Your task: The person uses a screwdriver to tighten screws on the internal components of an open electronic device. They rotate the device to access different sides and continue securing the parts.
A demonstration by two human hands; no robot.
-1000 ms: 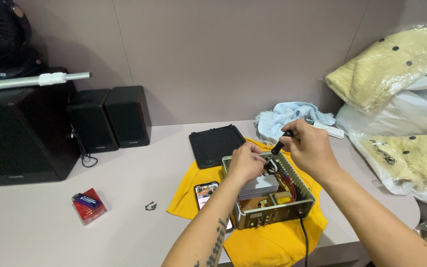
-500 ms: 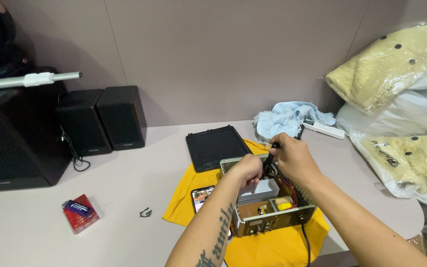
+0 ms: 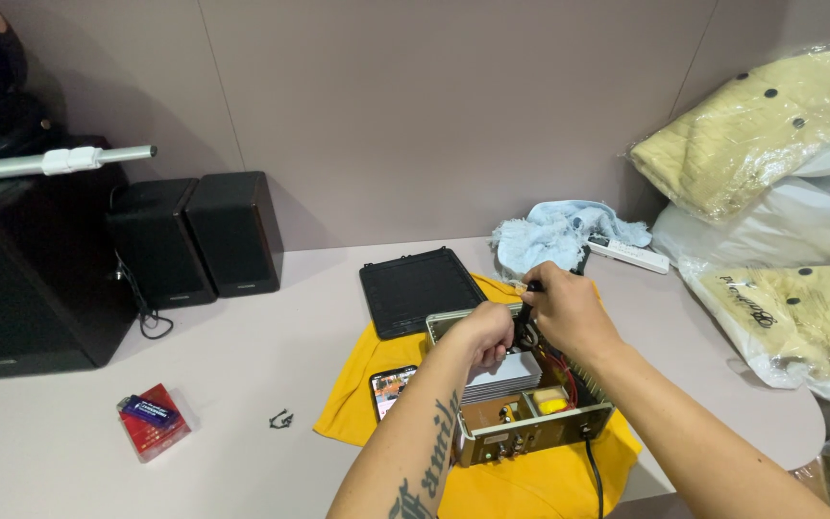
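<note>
An open metal electronics chassis point(image 3: 530, 434) with a silver heat sink, red wires and a circuit board sits on a yellow cloth point(image 3: 362, 380). My right hand point(image 3: 573, 315) is over its back edge, gripping a black tool point(image 3: 527, 309) that points down into it. My left hand point(image 3: 485, 336) is curled over the chassis middle, fingers pinched on a black wire beside the tool tip. Both hands nearly touch. A black cable leaves the chassis front.
A black cover panel point(image 3: 420, 288) lies behind the chassis and a phone point(image 3: 391, 389) to its left. Two small black speakers point(image 3: 194, 235) and a big black cabinet point(image 3: 21, 274) stand left. Nearby: red box point(image 3: 154, 421), small black clip point(image 3: 280, 419), blue cloth point(image 3: 559, 235), white remote point(image 3: 626, 255), bagged yellow garments point(image 3: 770, 135).
My right hand has come down from above the chassis's back edge to the left hand, bringing the black tool into the chassis. The view has shifted slightly.
</note>
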